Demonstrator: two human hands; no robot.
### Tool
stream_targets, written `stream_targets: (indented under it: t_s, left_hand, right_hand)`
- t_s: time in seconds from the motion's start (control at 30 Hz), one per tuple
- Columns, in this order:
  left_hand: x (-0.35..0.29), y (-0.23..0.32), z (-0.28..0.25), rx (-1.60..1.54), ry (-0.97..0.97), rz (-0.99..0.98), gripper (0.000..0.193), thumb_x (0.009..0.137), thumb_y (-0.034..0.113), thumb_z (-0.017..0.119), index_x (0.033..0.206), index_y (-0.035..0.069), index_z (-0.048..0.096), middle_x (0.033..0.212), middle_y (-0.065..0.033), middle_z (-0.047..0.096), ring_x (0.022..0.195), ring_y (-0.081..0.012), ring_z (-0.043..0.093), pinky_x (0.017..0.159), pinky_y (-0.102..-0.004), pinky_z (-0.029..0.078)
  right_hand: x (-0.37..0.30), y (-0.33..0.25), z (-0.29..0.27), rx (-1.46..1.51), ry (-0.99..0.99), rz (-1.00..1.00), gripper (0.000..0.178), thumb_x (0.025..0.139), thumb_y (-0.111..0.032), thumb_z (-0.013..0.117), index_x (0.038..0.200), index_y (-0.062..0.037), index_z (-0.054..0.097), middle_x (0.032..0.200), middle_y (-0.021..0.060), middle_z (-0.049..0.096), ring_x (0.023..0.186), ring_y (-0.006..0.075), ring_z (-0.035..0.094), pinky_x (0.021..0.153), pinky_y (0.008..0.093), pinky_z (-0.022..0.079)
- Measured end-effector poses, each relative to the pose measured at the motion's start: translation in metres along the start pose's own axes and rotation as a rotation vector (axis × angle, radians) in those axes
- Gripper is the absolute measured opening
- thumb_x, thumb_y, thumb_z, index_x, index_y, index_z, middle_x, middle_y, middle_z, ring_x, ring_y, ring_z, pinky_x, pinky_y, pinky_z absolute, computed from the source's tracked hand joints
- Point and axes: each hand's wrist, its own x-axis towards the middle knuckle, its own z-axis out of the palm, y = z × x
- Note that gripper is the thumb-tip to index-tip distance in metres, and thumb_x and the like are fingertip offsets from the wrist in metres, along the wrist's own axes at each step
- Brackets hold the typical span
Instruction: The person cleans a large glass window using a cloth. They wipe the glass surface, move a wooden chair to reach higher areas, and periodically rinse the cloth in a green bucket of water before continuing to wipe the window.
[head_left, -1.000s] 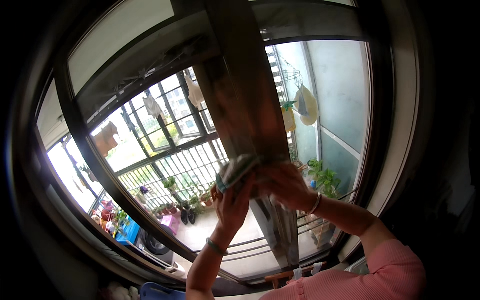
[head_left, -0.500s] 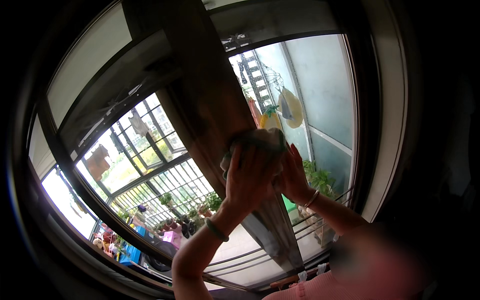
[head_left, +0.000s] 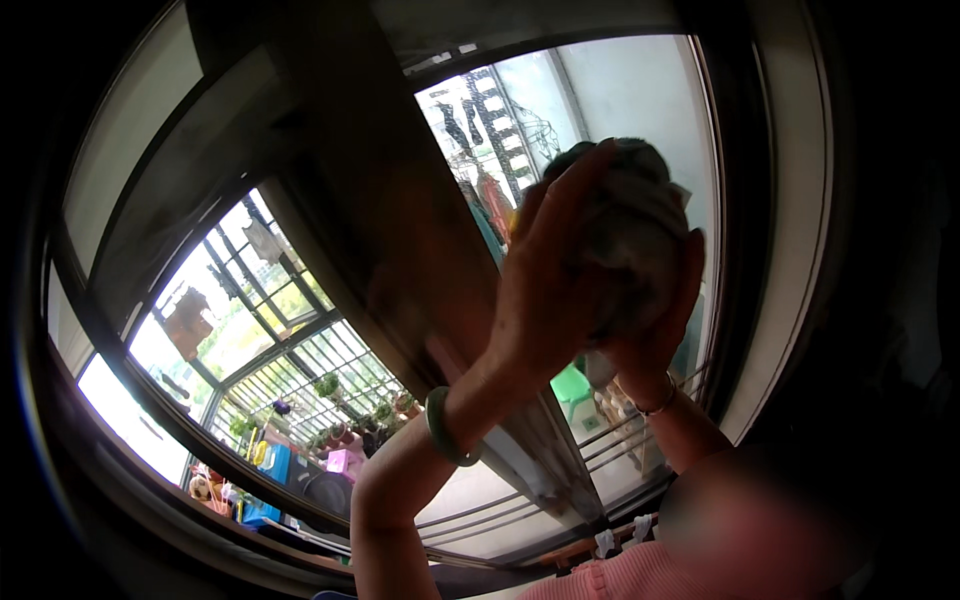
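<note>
A bunched cloth [head_left: 635,225], dark and pale in patches, is held up in front of the right window pane [head_left: 640,95]. My left hand [head_left: 555,265] grips it from the left, with a green bangle on that wrist. From below and the right, my right hand [head_left: 665,320] closes on the same cloth, a thin bracelet on its wrist. Both hands appear dark against the bright glass. Whether the cloth touches the pane I cannot tell. Left of the hands runs the wide dark window frame post [head_left: 400,220].
Beyond the glass lies a balcony with a barred railing [head_left: 300,375], potted plants [head_left: 328,385] and hanging laundry [head_left: 188,322]. A green stool [head_left: 572,388] and a pink box [head_left: 345,462] stand on its floor. Horizontal rails [head_left: 480,515] cross low in the window.
Both hands have moved up and right with the cloth, from the dark post to in front of the right pane. The view has shifted slightly.
</note>
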Motion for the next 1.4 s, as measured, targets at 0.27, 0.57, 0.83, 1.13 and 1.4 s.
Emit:
stream_targets:
  t_s: [0.27, 0.57, 0.83, 1.13, 1.4]
  left_hand:
    - [-0.017, 0.027, -0.023, 0.915, -0.242, -0.009, 0.071, 0.084, 0.024, 0.070, 0.146, 0.013, 0.039, 0.109, -0.0142, 0.058, 0.100, -0.0312, 0.058, 0.094, -0.0412, 0.043]
    - [-0.054, -0.002, -0.041, 1.065, -0.223, 0.209, 0.069, 0.070, 0.021, 0.071, 0.135, 0.012, 0.053, 0.129, -0.0134, 0.050, 0.121, -0.0304, 0.049, 0.100, -0.0470, 0.038]
    - [-0.021, -0.021, -0.040, 1.100, -0.128, 0.181, 0.083, 0.070, 0.029, 0.078, 0.144, 0.015, 0.044, 0.150, -0.0249, 0.030, 0.135, -0.0439, 0.036, 0.107, -0.0603, 0.030]
    - [-0.003, -0.003, -0.044, 1.189, -0.159, 0.126, 0.083, 0.075, 0.048, 0.072, 0.144, 0.011, 0.043, 0.151, -0.0229, 0.032, 0.141, -0.0399, 0.030, 0.113, -0.0552, 0.025]
    - [-0.016, -0.017, -0.032, 1.333, -0.194, 0.142, 0.082, 0.080, 0.038, 0.071, 0.148, 0.010, 0.036, 0.153, -0.0195, 0.032, 0.142, -0.0347, 0.030, 0.115, -0.0556, 0.022]
  right_hand:
    - [-0.003, 0.053, -0.002, -0.348, -0.003, -0.049, 0.076, 0.069, 0.002, 0.071, 0.139, 0.0007, 0.042, 0.143, 0.0193, 0.044, 0.134, 0.0365, 0.042, 0.111, 0.0506, 0.033]
    - [-0.045, 0.069, 0.007, -0.682, -0.326, -0.195, 0.048, 0.080, -0.024, 0.070, 0.125, -0.0140, 0.058, 0.148, 0.0204, 0.038, 0.139, 0.0447, 0.032, 0.112, 0.0617, 0.023]
    - [0.035, 0.083, 0.044, -0.666, -0.230, -0.321, 0.059, 0.084, -0.029, 0.065, 0.136, -0.0054, 0.048, 0.143, 0.0175, 0.046, 0.136, 0.0347, 0.042, 0.116, 0.0541, 0.021]
    - [0.052, 0.068, 0.044, -0.625, -0.301, -0.328, 0.064, 0.085, -0.028, 0.063, 0.140, 0.0000, 0.043, 0.145, 0.0191, 0.044, 0.120, 0.0320, 0.050, 0.089, 0.0423, 0.039]
    - [0.019, 0.095, 0.041, -0.883, -0.265, -0.458, 0.062, 0.088, -0.027, 0.060, 0.139, 0.0045, 0.041, 0.141, 0.0211, 0.046, 0.123, 0.0356, 0.049, 0.096, 0.0445, 0.039]
